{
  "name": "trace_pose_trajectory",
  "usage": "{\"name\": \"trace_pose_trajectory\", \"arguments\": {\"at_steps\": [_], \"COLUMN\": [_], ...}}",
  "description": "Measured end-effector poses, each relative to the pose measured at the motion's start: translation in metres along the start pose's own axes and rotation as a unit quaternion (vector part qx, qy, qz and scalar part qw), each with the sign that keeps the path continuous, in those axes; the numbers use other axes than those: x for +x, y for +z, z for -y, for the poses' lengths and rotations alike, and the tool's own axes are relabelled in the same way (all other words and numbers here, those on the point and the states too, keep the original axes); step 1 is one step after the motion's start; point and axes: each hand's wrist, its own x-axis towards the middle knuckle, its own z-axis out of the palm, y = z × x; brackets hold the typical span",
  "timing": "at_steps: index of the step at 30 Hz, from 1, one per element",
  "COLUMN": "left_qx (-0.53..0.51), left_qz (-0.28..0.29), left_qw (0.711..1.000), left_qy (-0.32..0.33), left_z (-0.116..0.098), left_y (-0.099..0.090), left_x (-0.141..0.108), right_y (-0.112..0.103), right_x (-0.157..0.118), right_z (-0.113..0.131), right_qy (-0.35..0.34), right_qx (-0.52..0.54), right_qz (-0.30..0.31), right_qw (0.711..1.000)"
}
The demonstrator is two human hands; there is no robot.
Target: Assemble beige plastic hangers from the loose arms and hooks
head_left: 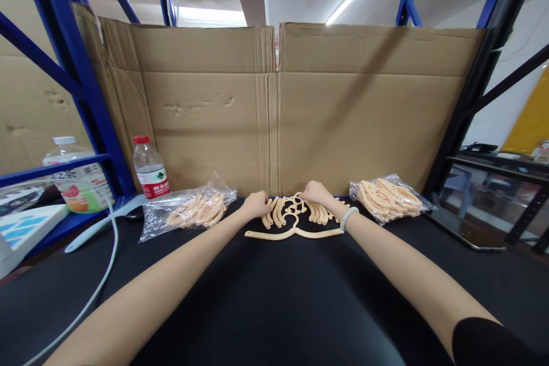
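Observation:
Beige curved pieces (pixel 317 214) lie in rows at the far side of the black table. In front of them rests a beige hanger-shaped piece (pixel 277 236) with two long arms and a hook turned away from me. My left hand (pixel 256 205) is closed at the left end of the rows; whatever its fingers hold is hidden. Above the middle of the rows, my right hand (pixel 316 191) pinches at a small beige curved piece (pixel 297 197). A pale bead bracelet (pixel 349 217) circles my right wrist.
Clear plastic bags with more beige pieces lie at left (pixel 197 210) and right (pixel 388 199). A red-capped bottle (pixel 151 168) stands behind the left bag. Cardboard (pixel 214 114) walls the back. A white cable (pixel 112 251) crosses the left side; a dark flat device (pixel 467 229) lies right.

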Motion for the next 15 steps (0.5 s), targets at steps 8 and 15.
{"name": "trace_pose_trajectory", "arguments": {"at_steps": [8,15], "left_qx": [-0.005,-0.016], "left_qz": [-0.026,-0.001], "left_qw": [0.999,0.998], "left_qy": [-0.022,-0.066], "left_z": [0.008,0.005], "left_y": [0.002,-0.009], "left_x": [0.009,0.004], "right_y": [-0.027,-0.024], "right_x": [-0.018,-0.062], "right_z": [-0.001,-0.003], "right_qy": [-0.023,-0.052], "right_qx": [0.303,0.486], "right_qz": [0.002,-0.010], "right_qw": [0.953,0.872]}}
